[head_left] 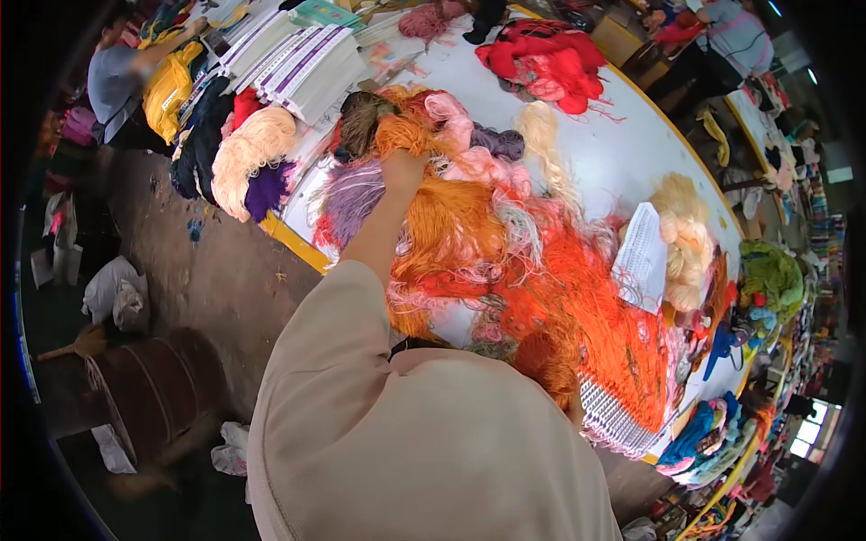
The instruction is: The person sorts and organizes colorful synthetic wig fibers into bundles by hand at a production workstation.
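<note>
My left hand is closed round a hank of orange yarn lying in the tangled heap on the white table, while my right hand is buried under the orange strands lower down, so I cannot tell how it grips. The yarn looks light, soft and limp (and quick to snag its neighbours). I judge a full fistful near the hank's bunched end holds best.

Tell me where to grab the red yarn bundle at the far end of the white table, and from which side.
Grip the red yarn bundle around its thick middle, coming from above on the near side. It lies loose and heaped on the white table with bare tabletop around it, apart from the orange yarn that the left hand grasps. Its thin trailing strands would likely slip or pull out.
</note>
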`<state>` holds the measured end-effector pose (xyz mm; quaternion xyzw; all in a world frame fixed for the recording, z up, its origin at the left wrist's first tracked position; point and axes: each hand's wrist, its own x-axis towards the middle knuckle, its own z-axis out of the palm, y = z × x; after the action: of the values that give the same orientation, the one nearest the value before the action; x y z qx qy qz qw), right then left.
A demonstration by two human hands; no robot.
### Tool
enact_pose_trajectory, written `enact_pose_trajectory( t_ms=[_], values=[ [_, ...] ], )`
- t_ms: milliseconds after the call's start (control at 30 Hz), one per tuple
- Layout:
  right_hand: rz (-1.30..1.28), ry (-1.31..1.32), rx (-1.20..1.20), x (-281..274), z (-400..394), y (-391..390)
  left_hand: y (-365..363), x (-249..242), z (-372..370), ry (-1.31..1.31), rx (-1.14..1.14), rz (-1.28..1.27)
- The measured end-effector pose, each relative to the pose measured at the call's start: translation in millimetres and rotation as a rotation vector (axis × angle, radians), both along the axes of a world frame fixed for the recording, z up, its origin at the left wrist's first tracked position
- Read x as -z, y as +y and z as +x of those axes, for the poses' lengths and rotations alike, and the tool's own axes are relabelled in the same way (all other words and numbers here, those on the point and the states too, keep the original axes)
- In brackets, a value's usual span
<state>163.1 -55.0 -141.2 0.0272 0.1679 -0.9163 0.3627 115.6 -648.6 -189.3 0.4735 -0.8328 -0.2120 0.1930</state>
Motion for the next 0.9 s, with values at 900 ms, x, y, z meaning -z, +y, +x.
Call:
enact_pose_trajectory(
  t_ms=[900],
  values=[
    [0.743, -0.094, -0.069, -89, -5, -67, -48, -148, 57, 1.316, -0.339, 0.589]
  ],
)
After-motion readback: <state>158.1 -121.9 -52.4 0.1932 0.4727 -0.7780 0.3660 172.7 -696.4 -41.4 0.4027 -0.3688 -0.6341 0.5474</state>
